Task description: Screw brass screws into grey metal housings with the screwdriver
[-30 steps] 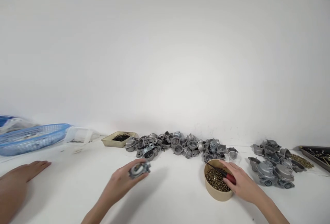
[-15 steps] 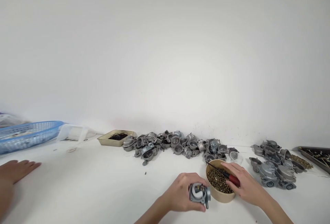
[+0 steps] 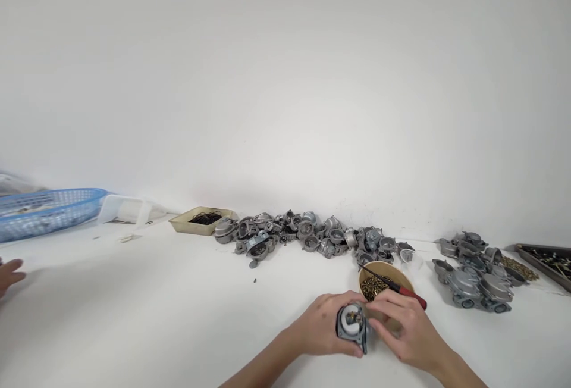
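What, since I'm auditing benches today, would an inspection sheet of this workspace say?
Surface: white table, a few small bits on it.
Job's things: open part, white inside; bowl of brass-coloured pieces; red-handled tool lying across the bowl.
Clutter: grey parts heaped along the back and at right; tan tray; blue basket at left.
Hands: left hand grips the part; right hand close at its side, grip unclear.
Cables: nothing seen.
Surroundings: white wall behind; another person's hand at the left edge.
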Tool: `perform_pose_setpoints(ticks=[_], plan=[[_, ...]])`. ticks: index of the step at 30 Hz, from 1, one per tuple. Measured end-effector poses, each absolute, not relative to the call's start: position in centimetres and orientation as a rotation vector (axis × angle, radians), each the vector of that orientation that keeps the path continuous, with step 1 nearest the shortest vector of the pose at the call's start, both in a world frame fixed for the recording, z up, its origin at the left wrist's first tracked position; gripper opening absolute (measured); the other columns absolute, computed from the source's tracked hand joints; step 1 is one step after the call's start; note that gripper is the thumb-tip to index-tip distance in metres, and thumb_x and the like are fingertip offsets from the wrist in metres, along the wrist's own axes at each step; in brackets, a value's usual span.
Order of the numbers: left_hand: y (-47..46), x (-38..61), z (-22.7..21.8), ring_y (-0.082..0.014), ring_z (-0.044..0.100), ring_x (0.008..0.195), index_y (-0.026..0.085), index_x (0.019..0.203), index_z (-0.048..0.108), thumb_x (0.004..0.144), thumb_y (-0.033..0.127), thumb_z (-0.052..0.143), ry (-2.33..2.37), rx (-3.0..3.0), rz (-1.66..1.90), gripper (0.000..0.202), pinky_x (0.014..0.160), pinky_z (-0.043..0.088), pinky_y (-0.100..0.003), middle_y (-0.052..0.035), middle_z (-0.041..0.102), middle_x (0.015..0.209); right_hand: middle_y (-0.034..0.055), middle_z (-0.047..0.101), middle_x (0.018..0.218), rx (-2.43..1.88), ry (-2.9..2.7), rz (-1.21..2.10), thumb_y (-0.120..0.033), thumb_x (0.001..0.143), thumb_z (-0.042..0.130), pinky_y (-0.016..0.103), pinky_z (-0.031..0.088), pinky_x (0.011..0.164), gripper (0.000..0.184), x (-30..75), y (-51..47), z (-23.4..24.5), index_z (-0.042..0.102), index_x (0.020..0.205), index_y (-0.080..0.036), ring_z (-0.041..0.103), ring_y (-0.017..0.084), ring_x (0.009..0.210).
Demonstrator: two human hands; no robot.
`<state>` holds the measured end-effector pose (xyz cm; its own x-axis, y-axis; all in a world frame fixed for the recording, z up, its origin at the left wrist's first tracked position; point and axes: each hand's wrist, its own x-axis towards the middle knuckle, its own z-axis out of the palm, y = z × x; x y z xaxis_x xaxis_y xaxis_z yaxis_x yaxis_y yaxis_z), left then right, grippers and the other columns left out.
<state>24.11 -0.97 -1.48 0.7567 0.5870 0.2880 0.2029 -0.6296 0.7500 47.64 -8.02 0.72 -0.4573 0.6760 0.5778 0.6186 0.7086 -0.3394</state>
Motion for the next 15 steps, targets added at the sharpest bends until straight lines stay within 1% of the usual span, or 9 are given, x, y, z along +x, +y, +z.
perform_pose_setpoints(ticks=[2, 4, 6, 8, 12, 15], plan=[[-1.0, 24.2, -1.7, -0.0294, 0.072, 0.11, 0.028, 0.135, 0.063, 0.072, 0.079, 0.078, 0.597, 2.275, 0.653, 0.082, 0.102, 0.053, -0.036, -0.0038, 0.075, 0.126, 0.0075, 0.074, 0.1, -1.025, -2.202, 0.168, -0.022, 0.101, 0.057, 0.028, 0.056, 0.064, 0.021, 47.2, -8.2, 0.7, 0.074, 0.113, -0.021, 0.07, 0.019, 0.077], [-0.9, 24.3, -1.8, -0.0291, 0.073, 0.106, 0.027, 0.133, 0.064, 0.074, 0.08, 0.075, 0.575, 2.322, 0.644, 0.08, 0.098, 0.055, -0.035, -0.0042, 0.076, 0.123, 0.0075, 0.074, 0.1, -1.064, -2.197, 0.196, -0.024, 0.1, 0.058, 0.029, 0.055, 0.067, 0.022, 47.0, -8.3, 0.7, 0.075, 0.113, -0.021, 0.07, 0.02, 0.079], [-0.9, 24.3, -1.9, -0.0289, 0.075, 0.102, 0.027, 0.13, 0.065, 0.075, 0.081, 0.073, 0.563, 2.353, 0.64, 0.078, 0.095, 0.056, -0.034, -0.0042, 0.077, 0.118, 0.0073, 0.074, 0.1, -1.093, -2.202, 0.214, -0.025, 0.099, 0.058, 0.03, 0.055, 0.069, 0.022, 46.9, -8.3, 0.8, 0.075, 0.113, -0.022, 0.07, 0.021, 0.081], [-0.7, 24.2, -1.9, -0.0293, 0.075, 0.101, 0.026, 0.13, 0.065, 0.076, 0.082, 0.073, 0.56, 2.371, 0.633, 0.078, 0.094, 0.056, -0.034, -0.0043, 0.077, 0.118, 0.0071, 0.074, 0.102, -1.109, -2.219, 0.23, -0.025, 0.098, 0.059, 0.03, 0.055, 0.069, 0.023, 46.9, -8.3, 0.9, 0.076, 0.113, -0.022, 0.07, 0.021, 0.082], [-0.2, 23.7, -1.9, -0.0297, 0.073, 0.109, 0.028, 0.132, 0.065, 0.076, 0.083, 0.071, 0.55, 2.392, 0.624, 0.079, 0.098, 0.055, -0.034, -0.0045, 0.076, 0.124, 0.0076, 0.076, 0.108, -1.097, -2.27, 0.213, -0.024, 0.098, 0.059, 0.032, 0.055, 0.076, 0.025, 47.0, -8.3, 0.9, 0.076, 0.116, -0.022, 0.071, 0.023, 0.09], [0.0, 23.5, -1.7, -0.0301, 0.071, 0.114, 0.027, 0.132, 0.066, 0.076, 0.083, 0.072, 0.532, 2.398, 0.619, 0.08, 0.103, 0.053, -0.036, -0.0065, 0.075, 0.127, 0.0078, 0.077, 0.101, -1.108, -2.318, 0.168, -0.024, 0.098, 0.059, 0.034, 0.056, 0.073, 0.029, 47.2, -8.3, 0.8, 0.074, 0.122, -0.021, 0.071, 0.025, 0.087]])
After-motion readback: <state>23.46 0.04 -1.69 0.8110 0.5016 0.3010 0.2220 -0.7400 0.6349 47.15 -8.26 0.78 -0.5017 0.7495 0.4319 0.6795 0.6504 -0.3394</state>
